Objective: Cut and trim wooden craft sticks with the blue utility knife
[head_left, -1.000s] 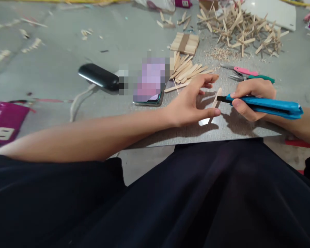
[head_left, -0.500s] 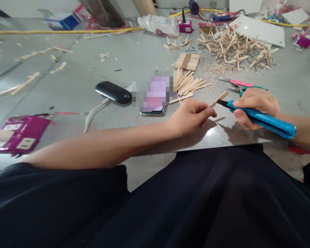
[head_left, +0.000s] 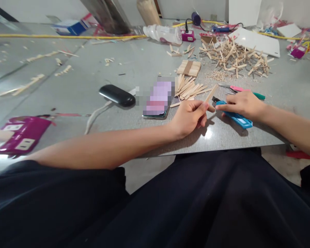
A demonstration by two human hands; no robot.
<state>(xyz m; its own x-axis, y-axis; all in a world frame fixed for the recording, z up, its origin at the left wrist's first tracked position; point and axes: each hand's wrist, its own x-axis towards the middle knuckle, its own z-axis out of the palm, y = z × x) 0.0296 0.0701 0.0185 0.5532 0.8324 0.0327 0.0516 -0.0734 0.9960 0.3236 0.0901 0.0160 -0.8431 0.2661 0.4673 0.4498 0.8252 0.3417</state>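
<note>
Between the thumb and fingers of my left hand (head_left: pixel 189 117) is a wooden craft stick (head_left: pixel 212 93), slanting up and away to the right. My right hand (head_left: pixel 244 105) is palm down over a blue utility knife (head_left: pixel 239 120), its fingers on the handle. The knife lies low at the table surface, its dark blade end pointing left towards the stick. Just beyond the right hand are pink-handled tweezers (head_left: pixel 235 88) and a green-handled tool (head_left: pixel 258 95), partly covered by the hand. Loose craft sticks (head_left: pixel 189 89) lie fanned out past my left hand.
A phone (head_left: pixel 158 98) and a black oval case (head_left: pixel 117 95) lie left of the sticks. Behind are a banded stick bundle (head_left: pixel 189 68), wood crumbs (head_left: pixel 219 75) and a heap of crossed sticks (head_left: pixel 237 55). A plastic bottle (head_left: pixel 164 33) lies at the back; a purple power strip (head_left: pixel 28 134) is far left.
My right hand has turned palm down and brought the utility knife down to the table. The craft stick in my left hand is tipped more steeply and apart from the blade.
</note>
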